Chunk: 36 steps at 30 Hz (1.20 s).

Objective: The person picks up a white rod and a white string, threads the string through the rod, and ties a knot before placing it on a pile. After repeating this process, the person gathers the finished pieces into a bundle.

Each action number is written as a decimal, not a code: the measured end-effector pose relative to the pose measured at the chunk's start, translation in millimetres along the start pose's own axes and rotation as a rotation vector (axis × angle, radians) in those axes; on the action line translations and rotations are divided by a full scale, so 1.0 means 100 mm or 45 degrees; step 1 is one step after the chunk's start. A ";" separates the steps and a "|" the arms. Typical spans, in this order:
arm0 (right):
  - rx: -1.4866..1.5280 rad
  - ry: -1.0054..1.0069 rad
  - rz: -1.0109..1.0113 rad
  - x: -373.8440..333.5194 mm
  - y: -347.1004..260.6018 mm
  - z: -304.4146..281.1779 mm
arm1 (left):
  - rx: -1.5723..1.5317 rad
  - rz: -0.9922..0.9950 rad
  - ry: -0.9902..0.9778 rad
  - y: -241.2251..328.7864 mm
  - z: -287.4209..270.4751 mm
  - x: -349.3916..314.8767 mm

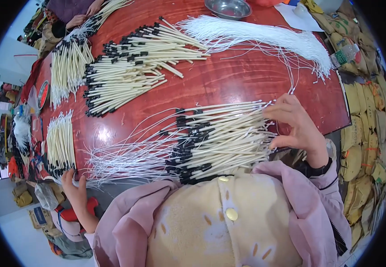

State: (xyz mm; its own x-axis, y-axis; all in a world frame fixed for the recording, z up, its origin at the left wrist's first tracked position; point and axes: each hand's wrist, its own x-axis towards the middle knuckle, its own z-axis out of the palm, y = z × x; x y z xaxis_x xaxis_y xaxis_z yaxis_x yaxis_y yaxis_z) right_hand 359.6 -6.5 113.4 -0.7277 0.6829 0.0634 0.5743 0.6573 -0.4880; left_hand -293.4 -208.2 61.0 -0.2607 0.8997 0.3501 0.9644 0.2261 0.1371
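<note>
In front of me on the table lies a pile of cream-coloured sticks (pixel 228 140) with black ends to the left and white tips to the right. A spread of white strings (pixel 132 160) trails leftward from its black ends. My right hand (pixel 297 124) curves beside the white tips, thumb and fingers apart; whether a fingertip touches them is unclear. My left hand (pixel 75 191) is at the table's near left edge, its thumb and fingers apart. It sits just below the black ends of a smaller stick bundle (pixel 60 142), and no object shows in it.
Farther out on the red table (pixel 246 80) lie more black-ended sticks (pixel 126 73), a bundle of white strings (pixel 255 38) and a metal bowl (pixel 228 8). At far left, another person's hands (pixel 83 18) are by a stick bundle (pixel 70 62). Stacked sacks (pixel 364 129) stand right.
</note>
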 end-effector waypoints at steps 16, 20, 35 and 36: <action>-0.215 0.280 0.034 0.39 0.05 0.21 | -0.455 0.904 -0.253 4.75 1.90 1.91; -0.205 0.285 0.106 0.32 0.12 0.21 | -0.369 0.914 -0.357 4.80 2.03 1.92; -0.233 0.278 0.148 0.66 0.57 0.43 | 0.063 0.999 -0.364 2.85 1.25 1.22; -0.243 0.268 0.140 0.72 0.58 0.46 | 0.074 0.992 -0.365 2.81 1.23 1.21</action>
State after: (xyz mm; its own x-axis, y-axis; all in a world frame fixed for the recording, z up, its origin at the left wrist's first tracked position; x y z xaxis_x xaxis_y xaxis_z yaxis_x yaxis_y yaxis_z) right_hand 323.6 65.9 49.1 -0.5751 0.7913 0.2078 0.7200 0.6101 -0.3306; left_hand -48.7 10.0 28.2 0.4964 0.8649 0.0743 0.8667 -0.4891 -0.0979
